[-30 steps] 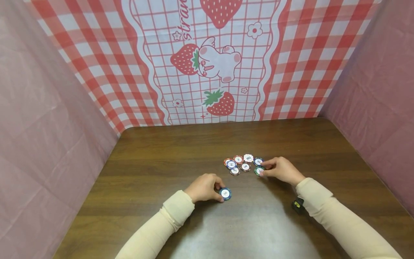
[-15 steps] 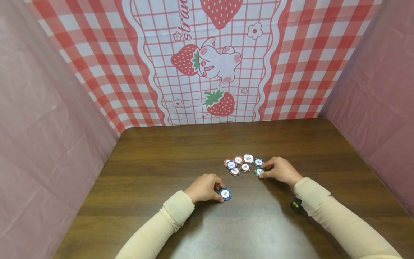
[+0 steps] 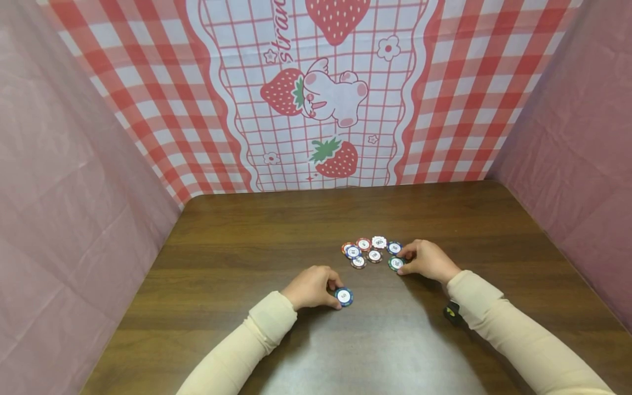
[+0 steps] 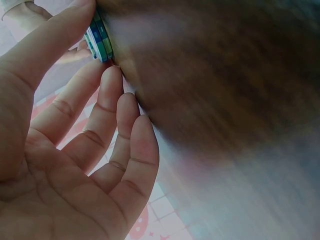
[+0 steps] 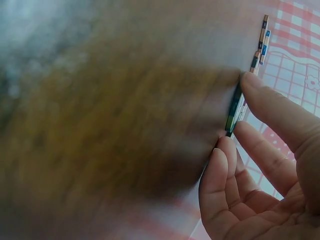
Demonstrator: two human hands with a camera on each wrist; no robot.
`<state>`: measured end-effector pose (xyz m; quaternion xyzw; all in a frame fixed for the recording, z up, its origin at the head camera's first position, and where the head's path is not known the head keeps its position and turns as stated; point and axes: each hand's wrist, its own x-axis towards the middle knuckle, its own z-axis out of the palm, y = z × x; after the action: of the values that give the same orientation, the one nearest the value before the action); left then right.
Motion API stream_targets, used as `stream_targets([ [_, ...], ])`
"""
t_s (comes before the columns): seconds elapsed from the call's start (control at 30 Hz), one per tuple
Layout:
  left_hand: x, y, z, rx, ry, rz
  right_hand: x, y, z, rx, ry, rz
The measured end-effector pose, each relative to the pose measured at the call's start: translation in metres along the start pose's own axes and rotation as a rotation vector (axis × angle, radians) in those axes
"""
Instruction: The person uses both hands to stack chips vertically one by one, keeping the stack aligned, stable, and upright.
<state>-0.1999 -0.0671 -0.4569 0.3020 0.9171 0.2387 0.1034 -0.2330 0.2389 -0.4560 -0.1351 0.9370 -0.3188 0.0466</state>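
My left hand [image 3: 313,286] is low over the table, thumb and index finger pinching a small stack of poker chips [image 3: 344,297]. The top chip is blue-rimmed with a white centre; in the left wrist view, green and blue edges of the stack [image 4: 100,40] show between the fingertips. Farther right, my right hand [image 3: 430,260] pinches a green-rimmed poker chip [image 3: 396,264] by its edge, thumb on the near side and index finger on the far side. Just beyond that chip lies a dark blue chip [image 3: 394,248], close by the index fingertip.
Left of the right hand lie several more chips: a white one [image 3: 379,242], a red one [image 3: 364,244], a blue one [image 3: 353,252] overlapping an orange-red one, and brown ones [image 3: 374,255]. The wooden table [image 3: 237,230] meets a strawberry-print cloth [image 3: 336,109] behind and pink curtains [image 3: 582,137] at both sides.
My right hand has drawn the green-rimmed chip slightly toward me, widening its gap from the dark blue chip. The left hand keeps its place with the stack.
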Motion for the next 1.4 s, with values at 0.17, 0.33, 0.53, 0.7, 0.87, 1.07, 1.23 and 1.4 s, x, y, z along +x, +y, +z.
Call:
stream_targets([
  [0.17,-0.0005,0.0008,-0.0007,0.003,-0.002,0.002,0.0002,-0.0014,-0.0001,-0.007,-0.007,-0.012],
  [0.33,-0.0006,0.0009,-0.001,0.0,-0.001,0.002,0.0002,-0.0015,0.0003,-0.011,-0.012,-0.004],
  [0.53,-0.0001,0.0003,-0.0002,0.0,-0.002,0.001,0.0003,-0.0027,0.0001,-0.052,-0.022,-0.01],
  [0.7,-0.0002,-0.0001,-0.0004,0.0,0.0,0.005,0.0015,-0.0025,0.0005,-0.133,-0.023,-0.076],
  [0.87,0.0,-0.0008,0.0001,-0.008,0.001,0.01,0.0011,-0.001,0.001,-0.149,-0.012,-0.102],
  [1.07,0.0001,-0.0007,0.0006,-0.005,-0.003,0.008,-0.0002,0.0003,0.0,-0.114,0.004,-0.082],
  [1.23,-0.0001,-0.0003,0.0006,-0.004,-0.003,0.003,-0.0011,-0.0002,-0.0038,-0.046,0.024,-0.071],
  [1.4,-0.0004,0.0,-0.0002,-0.005,-0.002,0.0,-0.0018,-0.0012,-0.0067,0.037,0.068,-0.066],
])
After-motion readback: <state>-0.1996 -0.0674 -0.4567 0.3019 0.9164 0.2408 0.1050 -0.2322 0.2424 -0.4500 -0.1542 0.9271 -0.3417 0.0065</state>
